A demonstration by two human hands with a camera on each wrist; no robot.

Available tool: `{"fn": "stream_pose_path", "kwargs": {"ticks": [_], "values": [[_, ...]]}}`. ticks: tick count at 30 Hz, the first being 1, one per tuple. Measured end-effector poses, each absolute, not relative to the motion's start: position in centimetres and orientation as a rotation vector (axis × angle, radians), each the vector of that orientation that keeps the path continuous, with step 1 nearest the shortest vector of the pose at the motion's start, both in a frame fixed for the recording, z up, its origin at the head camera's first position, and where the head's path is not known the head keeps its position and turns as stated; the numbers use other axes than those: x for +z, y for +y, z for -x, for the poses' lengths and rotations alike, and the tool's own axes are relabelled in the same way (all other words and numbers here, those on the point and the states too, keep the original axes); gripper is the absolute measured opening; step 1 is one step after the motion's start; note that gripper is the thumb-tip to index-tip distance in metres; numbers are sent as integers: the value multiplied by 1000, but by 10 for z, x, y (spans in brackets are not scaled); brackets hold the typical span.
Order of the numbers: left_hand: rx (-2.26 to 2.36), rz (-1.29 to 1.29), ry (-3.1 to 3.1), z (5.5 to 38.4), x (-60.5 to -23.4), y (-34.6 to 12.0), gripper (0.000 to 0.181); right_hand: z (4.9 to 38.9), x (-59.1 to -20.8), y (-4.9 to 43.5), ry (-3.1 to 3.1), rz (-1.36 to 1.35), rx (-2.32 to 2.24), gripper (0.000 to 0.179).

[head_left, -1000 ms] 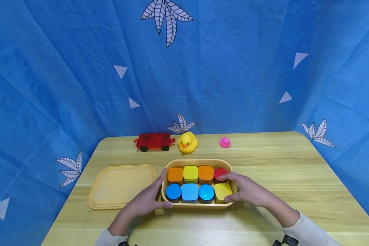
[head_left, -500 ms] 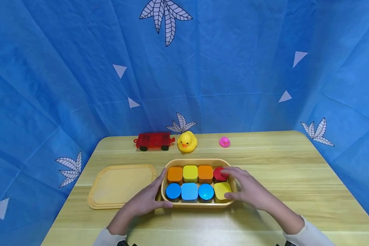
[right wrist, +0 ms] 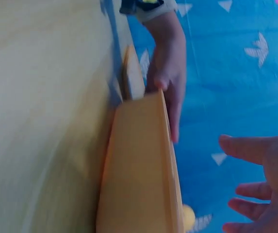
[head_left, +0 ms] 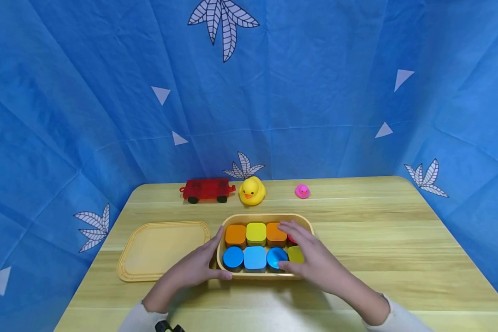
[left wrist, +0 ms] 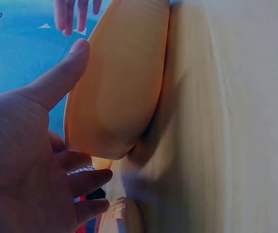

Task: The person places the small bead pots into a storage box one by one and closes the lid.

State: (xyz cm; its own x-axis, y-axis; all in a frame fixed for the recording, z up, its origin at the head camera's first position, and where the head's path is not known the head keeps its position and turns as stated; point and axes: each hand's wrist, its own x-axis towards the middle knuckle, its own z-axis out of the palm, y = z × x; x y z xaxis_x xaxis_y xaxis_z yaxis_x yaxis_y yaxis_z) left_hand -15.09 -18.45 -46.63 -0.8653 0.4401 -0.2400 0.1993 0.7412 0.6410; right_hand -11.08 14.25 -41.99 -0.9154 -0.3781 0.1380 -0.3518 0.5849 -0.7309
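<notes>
A shallow tan box (head_left: 269,277) with rounded corners stands on the table, holding two rows of small square and round coloured pieces. Among them are an orange square (head_left: 235,235), a yellow square (head_left: 256,233), a blue round one (head_left: 233,258) and a light blue square (head_left: 255,258). My left hand (head_left: 197,265) rests against the box's left end, thumb at the front corner and fingers extended along the end. Spread over the box's right part, my right hand (head_left: 315,260) holds nothing; it partly hides a red piece (head_left: 291,240) and a yellow-green square (head_left: 295,254).
A tan lid or tray (head_left: 163,251) lies left of the box, beside my left hand. Along the back edge stand a red toy wagon (head_left: 207,189), a yellow rubber duck (head_left: 252,192) and a small pink duck (head_left: 302,191). A blue patterned cloth (head_left: 328,92) hangs behind the table.
My right hand has moved left, from the box's right end to over its right-hand pieces. The left hand and the box stay in place.
</notes>
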Motion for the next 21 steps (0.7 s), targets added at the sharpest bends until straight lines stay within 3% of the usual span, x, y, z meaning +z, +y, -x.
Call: {"fn": "stream_pose_path", "kwargs": {"ticks": [10, 21], "values": [[924, -494, 2594, 145, -458, -201, 130, 106, -417, 81, 2614, 700, -1282, 92], [970, -357, 2727, 122, -454, -283, 133, 97, -422, 10, 2462, 772, -1348, 102]]}}
